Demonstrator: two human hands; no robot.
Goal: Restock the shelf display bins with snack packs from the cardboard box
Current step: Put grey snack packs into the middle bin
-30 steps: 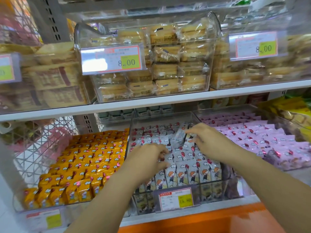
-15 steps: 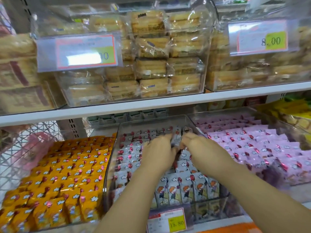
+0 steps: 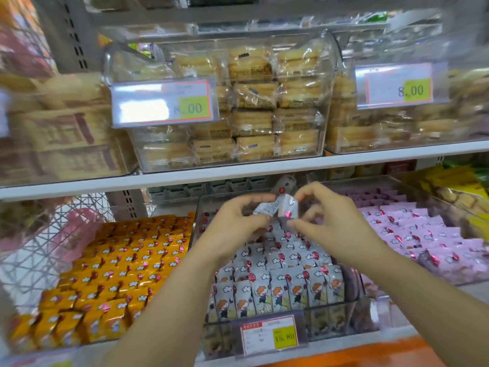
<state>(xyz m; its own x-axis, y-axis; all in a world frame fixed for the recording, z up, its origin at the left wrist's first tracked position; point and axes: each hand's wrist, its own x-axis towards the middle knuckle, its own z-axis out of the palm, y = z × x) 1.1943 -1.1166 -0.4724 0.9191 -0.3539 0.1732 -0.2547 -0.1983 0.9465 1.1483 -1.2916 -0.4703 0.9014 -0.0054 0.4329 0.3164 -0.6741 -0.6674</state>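
A clear middle display bin [image 3: 352, 303] on the lower shelf is packed with rows of small grey snack packs [image 3: 280, 287] bearing a cartoon child and red balloon. Both hands are raised over the back of this bin. My left hand [image 3: 235, 229] and my right hand [image 3: 330, 223] each pinch an end of one grey snack pack [image 3: 280, 207], held above the rows. The cardboard box is not in view.
An orange-pack bin [image 3: 111, 276] sits left and a pink-pack bin [image 3: 423, 234] right. The upper shelf [image 3: 238, 172] hangs just above my hands, carrying clear cases of wrapped cakes [image 3: 254, 102]. A price tag [image 3: 270, 336] clips to the middle bin's front. A wire basket [image 3: 39, 247] is far left.
Both hands have lifted from among the grey packs, carrying one pack up between them. The camera has tilted and shifted slightly.
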